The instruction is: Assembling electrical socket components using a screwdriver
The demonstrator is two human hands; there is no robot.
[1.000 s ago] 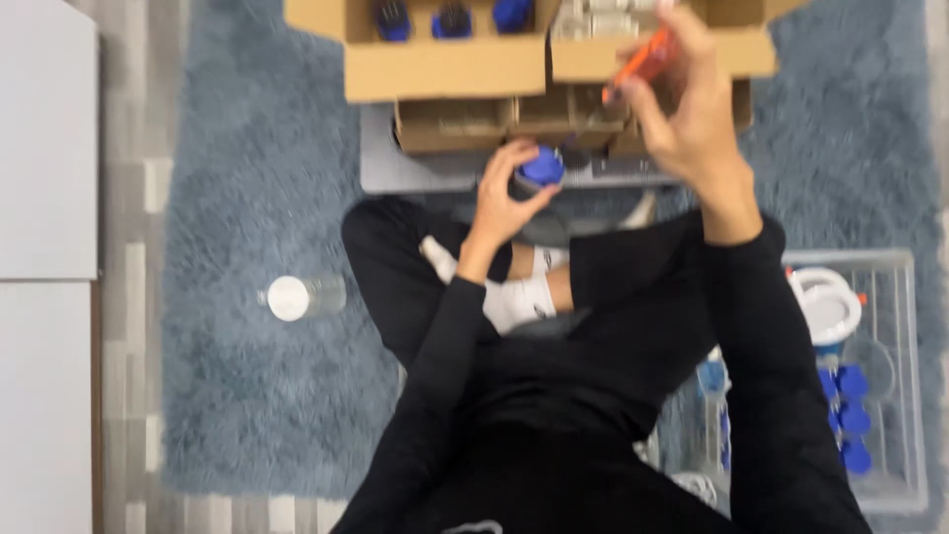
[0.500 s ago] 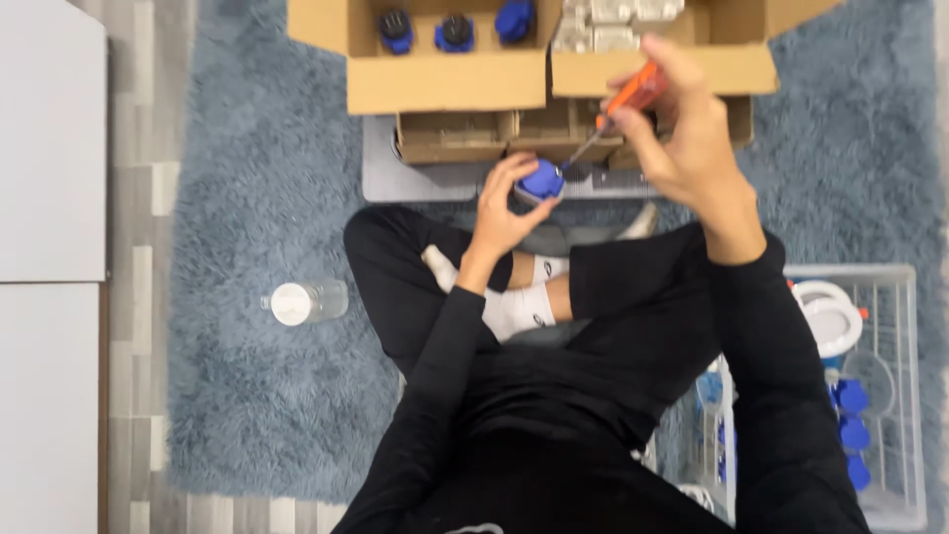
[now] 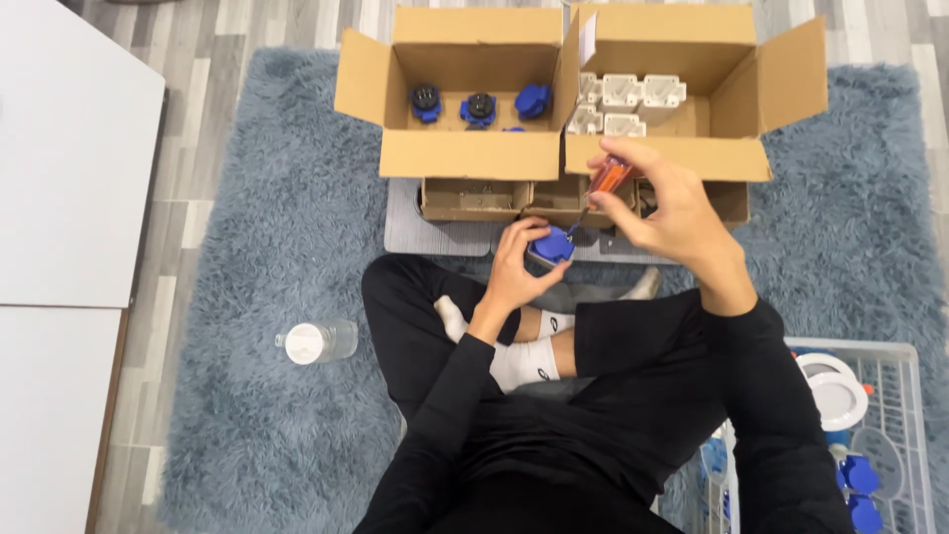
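Right hand [image 3: 672, 213] lowered, screwdriver [image 3: 605, 181] tip now at blue plug [image 3: 552, 244] | left hand [image 3: 519, 267] clamps plug | left box [image 3: 465, 153]: blue plugs | right box [image 3: 682, 156]: white parts

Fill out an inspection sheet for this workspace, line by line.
Surface: shaggy grey-blue rug on wood-look floor.
Job's things: blue part in left hand; orange-handled screwdriver in right hand, tip at the part.
Clutter: cardboard box of blue parts, cardboard box of white parts, clear bottle lying down, wire basket.
Grip: both closed on their items.
Cables: nothing seen.
Surroundings: white table at left.
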